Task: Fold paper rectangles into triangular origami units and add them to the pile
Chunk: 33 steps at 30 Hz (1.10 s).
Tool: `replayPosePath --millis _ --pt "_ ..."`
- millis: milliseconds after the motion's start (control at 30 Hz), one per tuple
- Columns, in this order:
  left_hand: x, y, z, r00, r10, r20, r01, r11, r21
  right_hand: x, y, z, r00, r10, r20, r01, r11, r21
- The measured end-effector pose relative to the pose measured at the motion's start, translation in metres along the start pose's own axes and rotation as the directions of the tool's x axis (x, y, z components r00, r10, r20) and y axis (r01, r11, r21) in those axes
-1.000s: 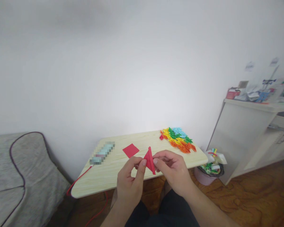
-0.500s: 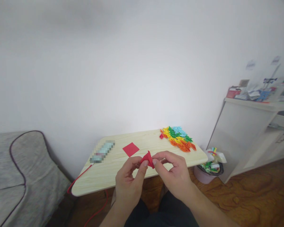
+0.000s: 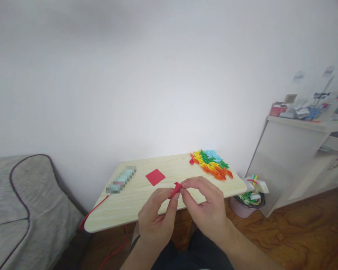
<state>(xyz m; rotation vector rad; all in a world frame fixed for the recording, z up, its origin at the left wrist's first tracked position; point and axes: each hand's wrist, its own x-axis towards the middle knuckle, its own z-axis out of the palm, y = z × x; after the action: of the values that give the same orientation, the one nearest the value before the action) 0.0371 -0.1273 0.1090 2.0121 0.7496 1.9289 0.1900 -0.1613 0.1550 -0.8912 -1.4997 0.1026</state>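
Observation:
A small folded piece of red paper (image 3: pixel 175 190) is pinched between my two hands, above the front edge of the table. My left hand (image 3: pixel 159 213) grips its lower left part between thumb and fingers. At its right end, my right hand (image 3: pixel 205 202) closes thumb and fingertips on the paper. A flat red paper square (image 3: pixel 155 177) lies on the table just beyond my left hand. Several folded paper pieces (image 3: pixel 214 167) in orange, yellow, green and light blue are grouped at the table's right. A small red folded piece (image 3: pixel 192 161) sits beside them.
The pale wooden table (image 3: pixel 135 210) stands against a white wall. A blurred-out phone-like object (image 3: pixel 121 180) with a red cable (image 3: pixel 94 210) lies on its left. A waste bin (image 3: pixel 243 206) with paper scraps stands at right, by a cabinet (image 3: pixel 290 161). A grey sofa (image 3: pixel 45 210) is at left.
The red paper in my hands has gone from a wider, pointed, partly spread shape to a narrower, flatter one. My left fingers and thumb have shifted slightly along it.

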Motion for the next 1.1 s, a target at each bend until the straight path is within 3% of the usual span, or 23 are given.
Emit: replayPosePath --millis 567,900,1100 --pt "0.0045 0.0009 -0.0055 0.989 0.13 0.073 -0.13 0.992 -0.001 0.0017 -0.0012 -0.0018 0.998 -0.066 0.01 0.065 0.998 0.025" --pt "0.0028 0.0015 -0.0059 0.988 0.142 0.059 -0.142 0.99 -0.005 0.0028 -0.0026 -0.0041 0.994 -0.113 -0.008 0.113 0.993 0.034" --pt "0.002 0.0022 -0.0063 0.992 0.117 0.052 -0.117 0.993 0.001 0.0024 -0.0037 -0.0054 0.998 -0.064 0.02 0.063 0.996 0.056"
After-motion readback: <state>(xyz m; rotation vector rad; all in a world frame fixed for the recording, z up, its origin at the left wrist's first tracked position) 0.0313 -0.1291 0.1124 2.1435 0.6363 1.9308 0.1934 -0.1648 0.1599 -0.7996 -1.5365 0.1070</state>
